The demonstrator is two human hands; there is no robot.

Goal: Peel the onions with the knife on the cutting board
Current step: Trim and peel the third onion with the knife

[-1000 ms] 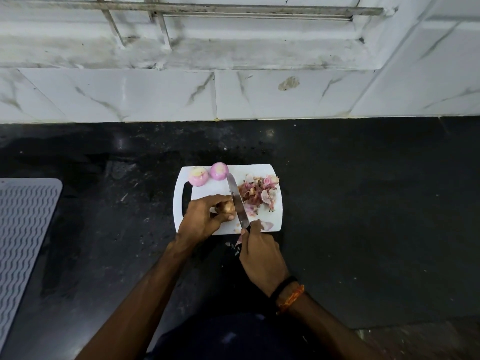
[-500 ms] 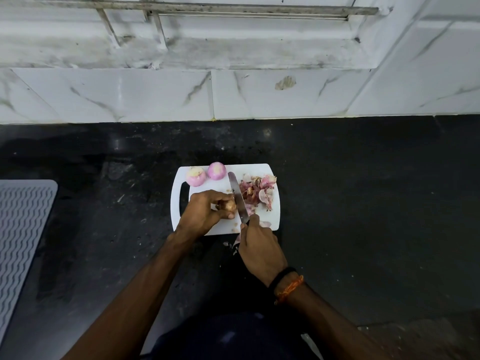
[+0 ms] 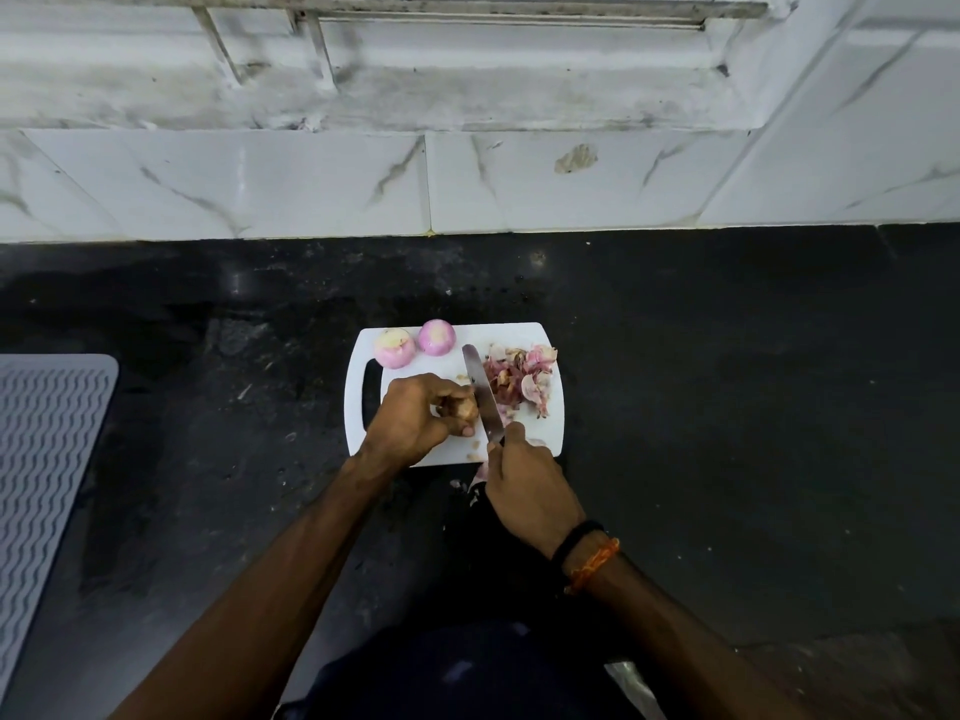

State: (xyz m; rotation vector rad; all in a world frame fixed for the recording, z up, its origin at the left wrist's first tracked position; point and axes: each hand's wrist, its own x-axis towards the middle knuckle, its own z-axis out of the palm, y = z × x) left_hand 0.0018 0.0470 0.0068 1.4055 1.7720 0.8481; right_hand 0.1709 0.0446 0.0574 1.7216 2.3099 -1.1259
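Gripping a small brown-skinned onion (image 3: 460, 407) with curled fingers, the person's left hand (image 3: 413, 415) holds it down near the middle of a white cutting board (image 3: 519, 335) on a black stone counter (image 3: 727, 381). The right hand (image 3: 527, 483), at the board's near edge, is wrapped around the handle of a knife (image 3: 483, 394), whose blade lies across the board and rests against the right side of the held onion, tip pointing toward the board's far edge. Two peeled pink onions (image 3: 395, 348) (image 3: 437, 336) sit side by side at the board's far left corner, just beyond the left hand. A heap of reddish onion peels (image 3: 519, 376) covers the board's right half, just beside the blade. A few scraps of peel lie on the counter at the board's near edge. Black and orange bands (image 3: 587, 553) circle the right wrist. A grey ribbed mat (image 3: 47, 459) lies well to the left of the board, and white marble tiles (image 3: 311, 184) rise behind it.
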